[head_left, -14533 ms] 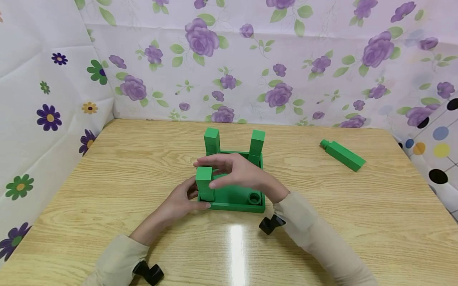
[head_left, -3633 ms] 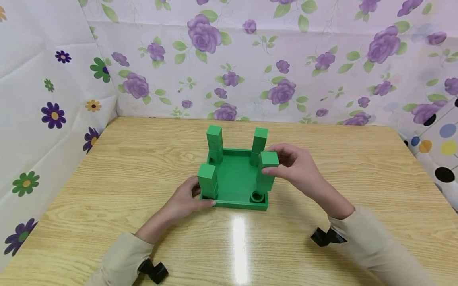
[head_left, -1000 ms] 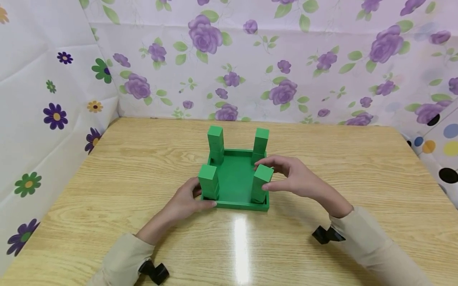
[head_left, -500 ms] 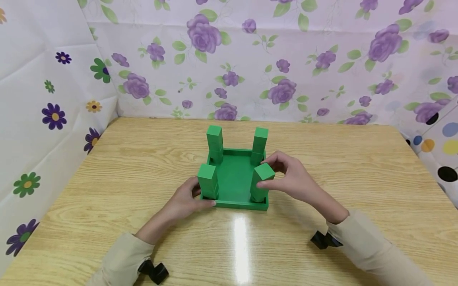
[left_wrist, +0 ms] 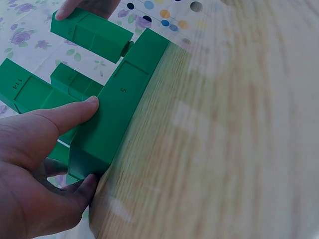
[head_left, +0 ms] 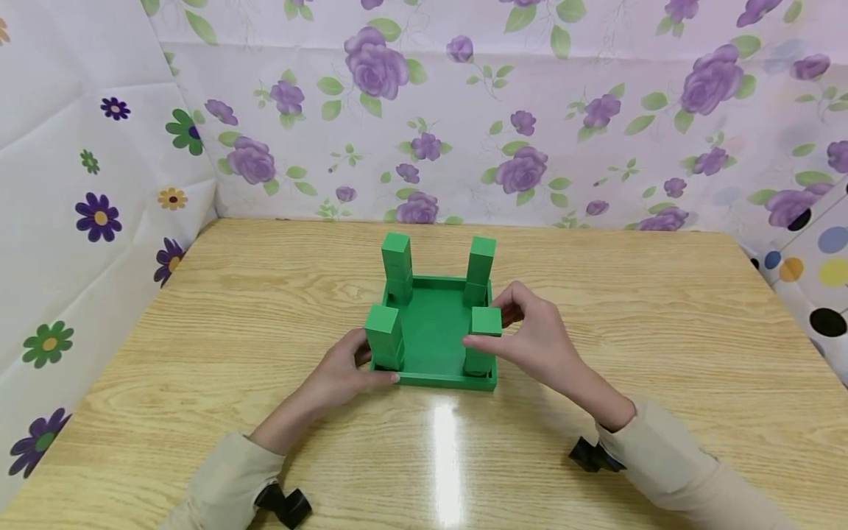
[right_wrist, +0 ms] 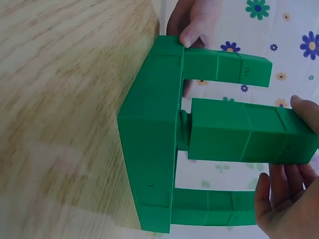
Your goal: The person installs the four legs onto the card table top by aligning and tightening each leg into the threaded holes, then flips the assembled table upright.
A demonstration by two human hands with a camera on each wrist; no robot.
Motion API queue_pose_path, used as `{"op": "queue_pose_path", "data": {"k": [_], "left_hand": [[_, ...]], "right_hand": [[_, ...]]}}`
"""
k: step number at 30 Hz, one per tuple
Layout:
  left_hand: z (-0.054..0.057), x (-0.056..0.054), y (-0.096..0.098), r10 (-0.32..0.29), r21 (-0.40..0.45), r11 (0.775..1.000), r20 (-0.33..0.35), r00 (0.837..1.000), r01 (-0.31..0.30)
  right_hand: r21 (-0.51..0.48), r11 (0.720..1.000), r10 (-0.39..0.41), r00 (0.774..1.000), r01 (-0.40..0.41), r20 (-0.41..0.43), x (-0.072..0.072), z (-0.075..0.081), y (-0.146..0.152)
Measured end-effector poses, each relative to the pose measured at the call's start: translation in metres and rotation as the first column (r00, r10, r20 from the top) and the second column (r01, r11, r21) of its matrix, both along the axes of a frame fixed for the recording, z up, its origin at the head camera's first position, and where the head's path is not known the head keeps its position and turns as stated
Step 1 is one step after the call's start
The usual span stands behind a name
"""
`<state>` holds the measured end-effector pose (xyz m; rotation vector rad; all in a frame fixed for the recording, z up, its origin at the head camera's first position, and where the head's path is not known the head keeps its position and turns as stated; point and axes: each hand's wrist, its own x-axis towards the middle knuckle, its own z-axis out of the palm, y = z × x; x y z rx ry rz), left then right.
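A square green raised-rim toy tabletop [head_left: 433,331] lies upside down on the desk, a green square leg at each corner. My left hand [head_left: 341,372] grips its front left corner, thumb on the rim, beside the front left leg [head_left: 383,335]. My right hand [head_left: 539,338] pinches the front right leg [head_left: 486,322] near its top, between thumb and fingers. In the right wrist view a narrow round neck [right_wrist: 184,130] shows between this leg [right_wrist: 219,129] and the tabletop's rim. The back left leg [head_left: 397,258] and back right leg [head_left: 481,259] stand upright.
The wooden desk [head_left: 232,294] extends around the tabletop on all sides. A flowered cloth [head_left: 298,110] hangs behind it, with more patterned cloth at the left and right. Black cameras are worn on the left wrist [head_left: 285,504] and right wrist [head_left: 596,455].
A leg that lay loose at the right came over the front right socket and down onto it, in the right hand. Over the last second it has turned and straightened; the left hand stayed put.
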<state>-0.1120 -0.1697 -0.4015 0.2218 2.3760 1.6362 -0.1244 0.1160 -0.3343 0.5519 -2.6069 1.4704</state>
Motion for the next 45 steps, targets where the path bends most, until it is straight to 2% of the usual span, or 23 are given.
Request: {"op": "queue_pose_path", "data": {"k": [5, 9, 14, 17, 19, 20, 24, 27, 30, 33, 36, 39, 45], "left_hand": [[0.001, 0.000, 0.000, 0.004, 0.004, 1.000, 0.004, 1.000, -0.004], [0.001, 0.000, 0.000, 0.002, 0.008, 1.000, 0.003, 1.000, -0.002], [0.000, 0.001, -0.001, -0.001, 0.008, 1.000, -0.002, 1.000, 0.001], [0.000, 0.001, -0.001, -0.008, 0.011, 1.000, -0.007, 1.000, 0.008], [0.000, 0.001, -0.001, -0.003, 0.012, 1.000, -0.003, 1.000, 0.003], [0.000, 0.001, -0.001, 0.000, 0.013, 1.000, 0.000, 1.000, 0.000], [0.001, 0.000, -0.001, 0.004, 0.016, 1.000, 0.005, 1.000, -0.004], [0.001, 0.000, -0.001, -0.004, 0.016, 1.000, -0.005, 1.000, 0.004], [0.000, 0.000, -0.001, -0.013, 0.025, 1.000, -0.017, 1.000, 0.014], [-0.001, 0.000, -0.002, -0.028, 0.030, 0.999, -0.028, 0.999, 0.029], [-0.001, 0.001, -0.002, -0.034, 0.035, 0.999, -0.032, 0.999, 0.036], [0.000, 0.001, -0.002, -0.037, 0.043, 0.998, -0.031, 0.999, 0.038], [0.002, 0.002, -0.002, -0.031, 0.041, 0.999, -0.031, 0.999, 0.032]], "right_hand": [[0.024, 1.000, -0.015, 0.999, 0.016, -0.037, 0.001, 0.001, -0.001], [0.046, 0.999, 0.007, 0.999, -0.005, -0.052, 0.000, 0.002, 0.000], [0.052, 0.996, 0.067, 0.998, -0.066, -0.017, -0.003, 0.003, 0.004], [0.035, 0.988, 0.148, 0.989, -0.149, 0.032, -0.006, 0.001, 0.010], [-0.005, 0.970, 0.242, 0.967, -0.242, 0.078, -0.010, 0.000, 0.014], [-0.034, 0.955, 0.296, 0.950, -0.294, 0.102, -0.012, -0.001, 0.016], [-0.164, 0.865, 0.498, 0.850, -0.474, 0.172, -0.022, -0.002, 0.026], [-0.249, 0.800, 0.594, 0.780, -0.546, 0.198, -0.028, -0.002, 0.030], [-0.305, 0.758, 0.643, 0.738, -0.576, 0.204, -0.034, -0.003, 0.033], [-0.333, 0.730, 0.671, 0.720, -0.597, 0.178, -0.039, -0.005, 0.034], [-0.347, 0.707, 0.689, 0.709, -0.616, 0.147, -0.043, -0.007, 0.034], [-0.347, 0.709, 0.687, 0.712, -0.614, 0.145, -0.045, -0.008, 0.033], [-0.294, 0.782, 0.614, 0.761, -0.549, 0.210, -0.042, -0.002, 0.028]]}}
